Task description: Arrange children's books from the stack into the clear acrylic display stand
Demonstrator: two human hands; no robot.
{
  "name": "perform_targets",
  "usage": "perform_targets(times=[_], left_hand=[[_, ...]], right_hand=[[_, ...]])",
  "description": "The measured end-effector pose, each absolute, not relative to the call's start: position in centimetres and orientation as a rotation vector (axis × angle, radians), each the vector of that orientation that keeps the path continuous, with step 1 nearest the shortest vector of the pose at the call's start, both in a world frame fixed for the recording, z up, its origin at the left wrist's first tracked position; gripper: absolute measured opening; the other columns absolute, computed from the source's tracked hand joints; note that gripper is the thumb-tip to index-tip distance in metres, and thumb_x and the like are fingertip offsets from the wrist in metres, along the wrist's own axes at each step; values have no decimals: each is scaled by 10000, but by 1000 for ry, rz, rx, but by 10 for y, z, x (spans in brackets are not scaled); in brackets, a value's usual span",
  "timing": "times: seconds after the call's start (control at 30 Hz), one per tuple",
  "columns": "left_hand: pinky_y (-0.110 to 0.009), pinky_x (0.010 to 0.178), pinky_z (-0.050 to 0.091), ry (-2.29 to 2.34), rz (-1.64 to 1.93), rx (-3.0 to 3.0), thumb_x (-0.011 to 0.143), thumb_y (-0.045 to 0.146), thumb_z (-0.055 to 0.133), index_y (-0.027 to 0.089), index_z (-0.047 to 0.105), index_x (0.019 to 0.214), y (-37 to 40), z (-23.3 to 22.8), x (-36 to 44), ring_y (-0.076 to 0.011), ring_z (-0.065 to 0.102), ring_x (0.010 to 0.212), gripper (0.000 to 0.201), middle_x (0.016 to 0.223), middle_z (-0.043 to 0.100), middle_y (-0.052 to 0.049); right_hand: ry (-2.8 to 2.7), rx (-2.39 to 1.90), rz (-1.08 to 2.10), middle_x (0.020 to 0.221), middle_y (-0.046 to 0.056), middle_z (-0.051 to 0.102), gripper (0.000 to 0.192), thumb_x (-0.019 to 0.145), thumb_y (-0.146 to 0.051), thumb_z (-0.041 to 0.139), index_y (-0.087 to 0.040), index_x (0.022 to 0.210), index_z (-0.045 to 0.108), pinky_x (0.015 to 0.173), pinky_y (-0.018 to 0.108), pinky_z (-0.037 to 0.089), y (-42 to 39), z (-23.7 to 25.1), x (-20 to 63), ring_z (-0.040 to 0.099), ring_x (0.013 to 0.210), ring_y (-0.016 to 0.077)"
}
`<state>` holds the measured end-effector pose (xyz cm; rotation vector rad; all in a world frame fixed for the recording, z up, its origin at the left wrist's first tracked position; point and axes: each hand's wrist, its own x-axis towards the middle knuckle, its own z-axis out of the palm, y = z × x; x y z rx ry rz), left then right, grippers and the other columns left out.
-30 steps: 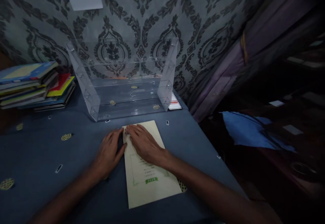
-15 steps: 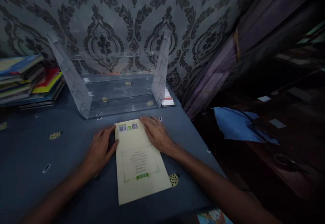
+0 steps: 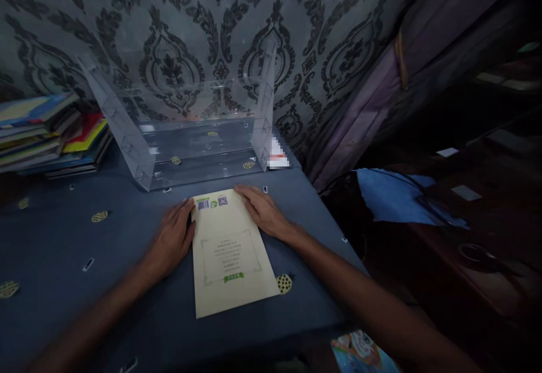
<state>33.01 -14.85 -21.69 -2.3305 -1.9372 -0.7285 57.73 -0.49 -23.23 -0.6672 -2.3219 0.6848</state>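
A cream-coloured book [image 3: 228, 223] lies flat on the blue tablecloth, its printed side up and the text upside down to me. A barcode and a QR code sit near its far edge, and a green-framed text block is closer to me. My left hand [image 3: 175, 235] rests along the book's left edge, fingers stretched out and touching near the far left corner. On the opposite side, my right hand [image 3: 265, 212] lies with extended fingers against the far right corner and right edge. Neither hand lifts the book.
Beyond the book stands a clear acrylic rack [image 3: 141, 164] against the patterned wall. A pile of books [image 3: 46, 136] is at the left, and a colourful printed item [image 3: 364, 353] at the near edge. Right of the table are a blue cloth [image 3: 393, 198] and a tied curtain [image 3: 376, 96].
The view has shifted slightly, so the table and book appear a little higher. Both hands and the book keep nearly the same places relative to each other.
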Motion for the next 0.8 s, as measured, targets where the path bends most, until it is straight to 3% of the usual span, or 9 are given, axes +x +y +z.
perform_targets(times=[0.17,0.27,0.5,0.67,0.8], left_hand=[[-616,1069,425,-1926,-468,-2351,1003,275,378,155,566,1243,-139,-198,334,-374,509,1346,328,1261,686,-162],[-599,1069,423,-1864,-407,-2418,992,253,403,163,616,1143,-126,-189,349,-370,505,1340,277,1277,684,-146],[-511,1088,440,-1681,-576,-2656,1015,244,414,194,591,1282,-107,-189,397,-288,518,1324,324,1305,662,-112],[-655,1138,317,-1636,-411,-2728,1031,378,455,282,604,1342,-116,-190,417,-362,390,1436,357,1475,534,-119],[-702,1140,276,-1648,-362,-2745,1023,374,479,273,659,1280,-119,-192,419,-390,356,1459,329,1485,522,-137]], right_hand=[[-2214,-690,969,1244,108,716,371,989,-215,403,-188,1316,577,1023,436,506,8,-227,581,662,1173,209],[-2124,-673,1089,1190,115,743,362,987,-234,406,-165,1303,566,965,403,524,14,-226,582,693,1103,204],[-2031,-690,1171,1162,103,756,351,981,-236,416,-160,1294,555,924,361,527,17,-225,582,706,1030,187],[-2018,-669,1184,1164,106,756,339,983,-237,427,-158,1282,565,963,368,518,16,-222,582,699,1083,188],[-2003,-683,1170,1128,87,766,329,987,-240,430,-171,1276,570,973,373,520,14,-220,582,704,1064,182]])
